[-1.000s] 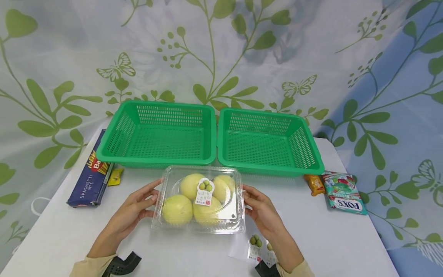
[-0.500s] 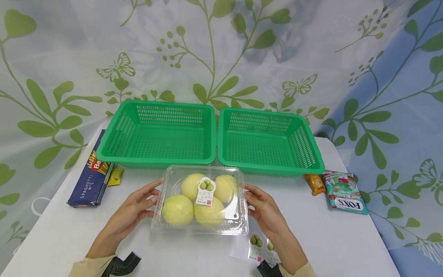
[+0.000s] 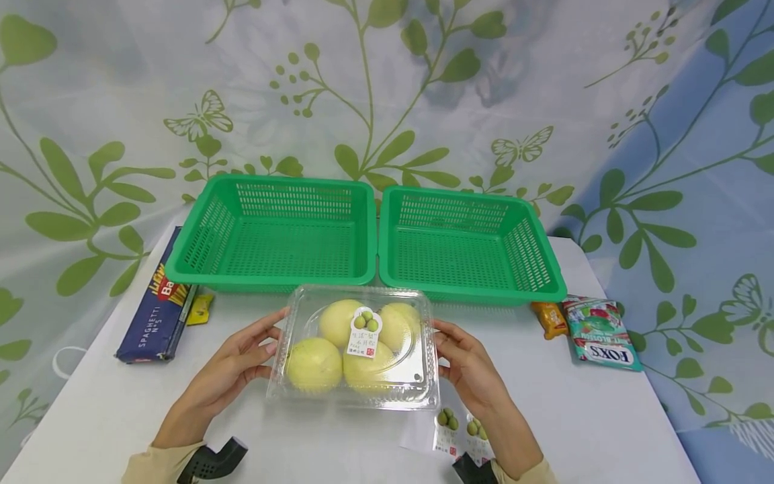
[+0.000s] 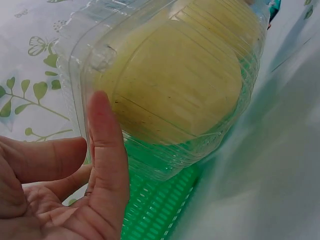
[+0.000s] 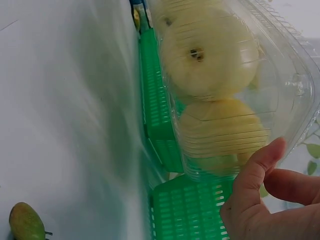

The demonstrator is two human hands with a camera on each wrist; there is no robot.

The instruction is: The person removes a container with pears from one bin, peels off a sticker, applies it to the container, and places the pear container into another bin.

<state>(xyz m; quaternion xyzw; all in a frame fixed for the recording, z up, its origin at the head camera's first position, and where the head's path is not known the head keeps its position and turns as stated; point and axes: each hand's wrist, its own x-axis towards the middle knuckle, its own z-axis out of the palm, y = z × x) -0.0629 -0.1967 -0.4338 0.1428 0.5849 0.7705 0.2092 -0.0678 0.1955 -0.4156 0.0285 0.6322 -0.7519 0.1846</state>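
Observation:
A clear plastic clamshell box (image 3: 387, 393) of pale yellow pears (image 3: 314, 364) is held up between both hands, tilted. A white label (image 3: 363, 339) with a pear picture is on its lid. My left hand (image 3: 232, 366) grips the box's left side. In the left wrist view, one finger (image 4: 105, 132) lies against the ribbed plastic beside the rim. On the opposite side, my right hand (image 3: 468, 363) holds the box with its fingertips at the edge. A fingertip (image 5: 274, 150) touches the box's wall in the right wrist view. The other fingers are partly hidden.
Two green baskets (image 3: 272, 279) (image 3: 478, 294) stand side by side behind the box. A spaghetti box (image 3: 151, 326) and a yellow packet (image 3: 200, 309) lie left. An orange packet (image 3: 550, 320) and a Fox's candy bag (image 3: 601, 333) lie right. A label sheet (image 3: 447, 437) lies near the right forearm.
The pear box has shifted slightly to the right, its right side now further over. The right hand has moved right with it, and the left hand keeps its place at the side.

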